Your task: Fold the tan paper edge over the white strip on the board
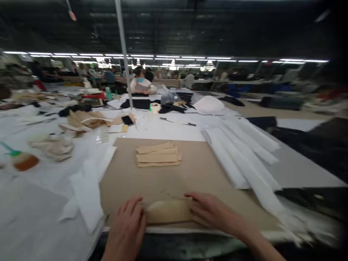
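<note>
Head view, lower centre | left hand (127,226), right hand (209,210) pressing open-fingered on both ends of tan folded fabric piece (168,211) | tan fabric stack (158,154) lying mid-frame

The 2 ends of the tan fabric piece (168,211) are lying hidden under the fingers of the left hand (127,226) and the right hand (212,212). The bottom edge is cutting off the left wrist and the right forearm. The orange-tipped thing (23,161) at the left of the surface (299,168) is blurring beyond telling. The distant workers are showing too small to make out.
</note>
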`<state>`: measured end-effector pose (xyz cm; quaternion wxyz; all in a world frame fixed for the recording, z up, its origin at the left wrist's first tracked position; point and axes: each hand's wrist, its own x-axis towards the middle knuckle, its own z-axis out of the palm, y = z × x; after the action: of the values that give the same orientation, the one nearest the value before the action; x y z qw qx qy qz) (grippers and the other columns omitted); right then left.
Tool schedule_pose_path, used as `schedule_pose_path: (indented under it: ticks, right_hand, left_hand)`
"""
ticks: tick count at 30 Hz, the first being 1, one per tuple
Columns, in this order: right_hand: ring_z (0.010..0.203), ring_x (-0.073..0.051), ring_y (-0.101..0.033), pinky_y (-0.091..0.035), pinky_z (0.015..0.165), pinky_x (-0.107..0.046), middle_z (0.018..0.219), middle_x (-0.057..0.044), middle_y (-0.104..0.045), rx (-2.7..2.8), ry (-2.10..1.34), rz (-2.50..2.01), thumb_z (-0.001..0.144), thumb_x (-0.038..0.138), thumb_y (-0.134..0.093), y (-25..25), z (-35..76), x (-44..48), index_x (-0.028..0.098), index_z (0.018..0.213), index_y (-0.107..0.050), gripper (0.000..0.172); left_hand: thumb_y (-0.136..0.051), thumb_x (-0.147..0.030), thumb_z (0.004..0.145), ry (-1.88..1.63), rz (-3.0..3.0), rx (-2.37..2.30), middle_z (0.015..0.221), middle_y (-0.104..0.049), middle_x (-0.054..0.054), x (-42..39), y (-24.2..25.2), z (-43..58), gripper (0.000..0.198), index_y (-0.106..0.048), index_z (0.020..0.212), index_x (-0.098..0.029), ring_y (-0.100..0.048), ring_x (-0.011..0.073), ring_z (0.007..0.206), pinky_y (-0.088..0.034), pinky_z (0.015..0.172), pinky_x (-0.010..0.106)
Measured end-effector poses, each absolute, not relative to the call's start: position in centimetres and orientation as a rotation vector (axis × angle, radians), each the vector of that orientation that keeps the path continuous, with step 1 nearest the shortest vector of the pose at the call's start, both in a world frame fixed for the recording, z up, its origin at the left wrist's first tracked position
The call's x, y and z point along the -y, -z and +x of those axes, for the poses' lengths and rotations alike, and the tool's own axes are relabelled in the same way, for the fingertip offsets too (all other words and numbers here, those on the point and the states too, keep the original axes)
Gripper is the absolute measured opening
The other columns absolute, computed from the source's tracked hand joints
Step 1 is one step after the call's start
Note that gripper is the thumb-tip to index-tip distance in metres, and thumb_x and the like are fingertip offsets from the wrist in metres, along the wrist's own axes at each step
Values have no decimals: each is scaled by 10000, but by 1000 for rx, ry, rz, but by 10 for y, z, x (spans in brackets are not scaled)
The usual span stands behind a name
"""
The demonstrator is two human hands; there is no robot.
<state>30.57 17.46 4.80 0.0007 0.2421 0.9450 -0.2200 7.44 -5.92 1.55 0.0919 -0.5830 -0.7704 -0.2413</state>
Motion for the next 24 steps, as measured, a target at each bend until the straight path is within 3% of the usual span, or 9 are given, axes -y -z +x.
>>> schedule_pose_path:
  ticks: [2,4,8,10,13,17,22,24]
  right_hand:
    - [1164,-317,-607,-484,1025,-474,1266,-160,-659,-2986,445,874,873,75,-552,-48,302,-170,149,1301,-630,441]
    - [1244,-342,-512,-399,1073,-535,1365,-179,-571,-3049,360,926,865,5,-473,-43,296,-157,145,1361,-561,522]
    - [1091,-254,-533,-452,975,-387,1239,-80,-607,-3196,591,624,894,48,-509,-18,291,-120,213,1236,-588,387]
    - [1052,-241,-531,-453,949,-364,1182,-47,-619,-3180,702,591,896,88,-554,-4,292,-108,224,1160,-603,301]
    - [1083,-240,-512,-426,976,-370,1208,-30,-613,-3171,791,641,901,101,-569,10,294,-104,232,1172,-596,303]
    - [1112,-241,-500,-402,1006,-381,1239,-25,-611,-3199,865,638,912,100,-544,18,296,-107,249,1233,-582,357]
    - [1120,-255,-513,-417,1017,-391,1244,-38,-627,-3228,827,628,858,76,-528,26,296,-109,243,1254,-587,433]
    - [1126,-256,-527,-434,1012,-385,1248,-43,-640,-3293,749,579,827,65,-524,29,297,-110,235,1275,-585,483]
  left_hand:
    - [-546,-276,941,683,-1691,2343,1217,-676,69,53,16,76,48,-590,951,-256,-631,263,1108,-521,905,470]
    - [-562,-327,939,641,-1679,2326,1239,-665,67,50,36,76,74,-587,964,-262,-613,281,1142,-499,917,487]
    - [-538,-413,943,525,-1647,2305,1296,-634,83,55,41,67,186,-574,1037,-256,-593,305,1171,-476,933,506]
    - [-473,-498,955,489,-1563,2331,1321,-610,139,61,34,58,359,-548,1159,-212,-592,330,1170,-490,923,521]
    - [-407,-564,954,521,-1401,2330,1381,-553,212,70,20,48,586,-451,1348,-132,-560,370,1226,-499,948,540]
    - [-455,-466,970,597,-1457,2297,1271,-650,139,74,8,51,441,-456,1344,-231,-625,309,1163,-496,996,498]
    - [-369,-561,991,641,-1311,3030,1006,-728,32,60,8,61,538,-337,1424,-242,-738,237,875,-573,752,394]
    - [-380,-571,982,611,-1286,3078,1000,-719,29,54,11,60,574,-331,1447,-238,-734,244,879,-576,741,399]
